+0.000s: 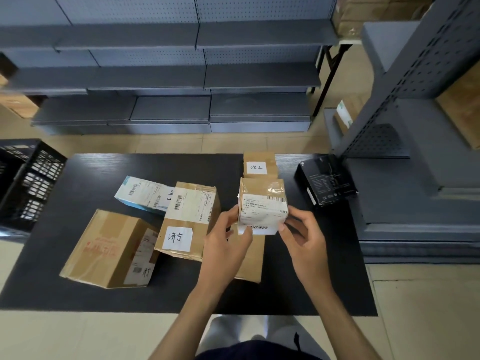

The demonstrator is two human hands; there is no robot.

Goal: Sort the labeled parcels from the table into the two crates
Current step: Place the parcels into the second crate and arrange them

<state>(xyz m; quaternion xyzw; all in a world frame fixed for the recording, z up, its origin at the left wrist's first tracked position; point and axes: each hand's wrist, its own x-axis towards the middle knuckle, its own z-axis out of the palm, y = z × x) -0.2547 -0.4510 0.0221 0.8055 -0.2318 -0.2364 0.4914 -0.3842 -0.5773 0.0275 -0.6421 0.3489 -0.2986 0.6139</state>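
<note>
Both hands hold a small taped cardboard parcel with a white shipping label above the black table. My left hand grips its left lower edge; my right hand pinches its right side. On the table lie a parcel with a handwritten white label, a bigger brown box with red print, a white-and-blue box, a small labelled box at the far edge, and a flat brown parcel partly hidden under my hands. A black crate stands at the left.
A black retail box sits at the table's right edge. Grey shelving runs behind the table, and a grey rack holding cardboard boxes stands close on the right. Beige floor tiles surround the table.
</note>
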